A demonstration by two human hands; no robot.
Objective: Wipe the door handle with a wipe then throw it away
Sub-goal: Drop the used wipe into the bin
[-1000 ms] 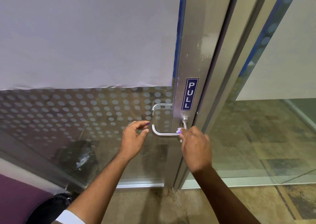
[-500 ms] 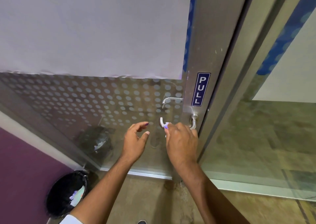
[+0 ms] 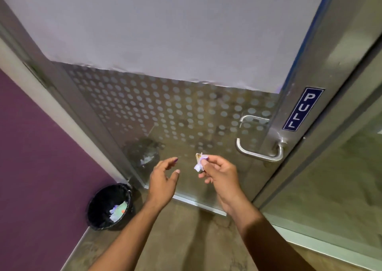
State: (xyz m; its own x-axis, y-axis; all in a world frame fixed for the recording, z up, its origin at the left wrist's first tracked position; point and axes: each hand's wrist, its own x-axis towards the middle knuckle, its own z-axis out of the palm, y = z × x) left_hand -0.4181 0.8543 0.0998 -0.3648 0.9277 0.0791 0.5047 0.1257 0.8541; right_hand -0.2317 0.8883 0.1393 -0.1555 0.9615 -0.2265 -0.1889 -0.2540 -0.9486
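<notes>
A curved steel door handle sticks out from the metal stile of a glass door, below a blue PULL sign. My right hand is off the handle, to its lower left, and pinches a small crumpled white wipe between thumb and fingers. My left hand hovers beside it with fingers spread and holds nothing. A black bin lined with a black bag stands on the floor at lower left, with scraps of paper inside.
The glass door has dotted frosting below and a white sheet across its upper part. A purple wall runs along the left, meeting the bin's corner. A second glass panel lies to the right. The floor is brown stone.
My right hand has come off the handle with the wipe and drawn back to the left. The view has swung left and down, bringing the bin fully into sight.
</notes>
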